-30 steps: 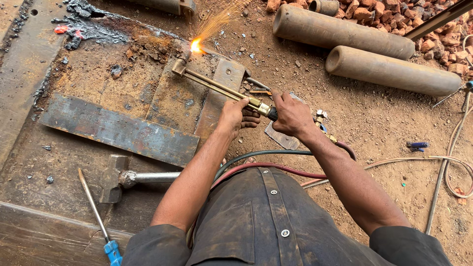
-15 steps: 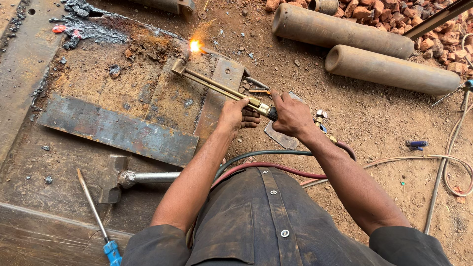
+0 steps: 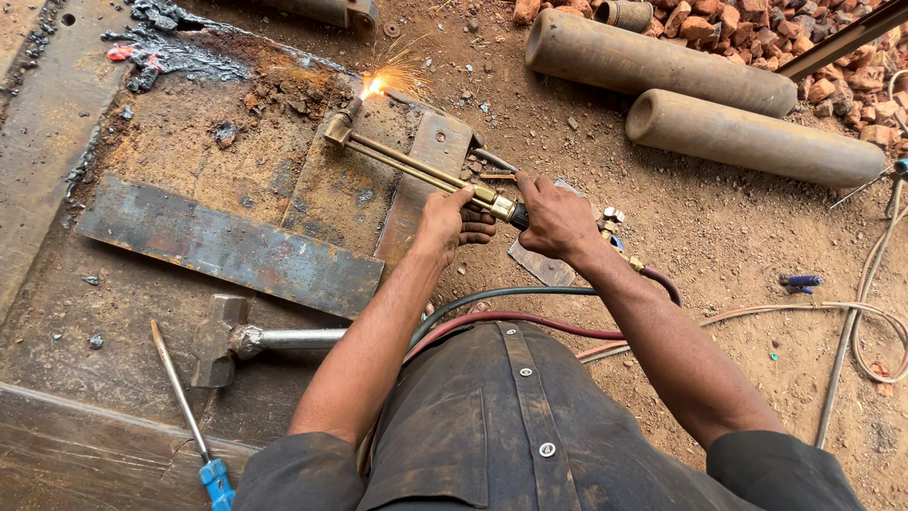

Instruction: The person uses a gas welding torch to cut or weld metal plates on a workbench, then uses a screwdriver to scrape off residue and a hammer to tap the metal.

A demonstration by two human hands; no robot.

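A brass cutting torch (image 3: pixel 416 167) stretches from my hands up and left to its tip, where a bright flame (image 3: pixel 373 88) throws sparks at the edge of a rusty steel plate (image 3: pixel 218 170). My left hand (image 3: pixel 454 220) grips the torch tubes just ahead of the handle. My right hand (image 3: pixel 556 220) is closed around the handle near the valves. A red hose and a dark green hose (image 3: pixel 530 308) run from the handle back across my lap.
A flat steel bar (image 3: pixel 227 248) lies across the plate. A sledgehammer (image 3: pixel 232 339) and a blue-handled screwdriver (image 3: pixel 189 416) lie at the lower left. Two rusty cylinders (image 3: pixel 738 137) and brick rubble (image 3: pixel 757 24) sit at the upper right on dirt. Loose hoses (image 3: pixel 851 322) run at the right.
The torch and both hands stay almost in place. The spark spray at the tip has shifted and spreads more to the right now.
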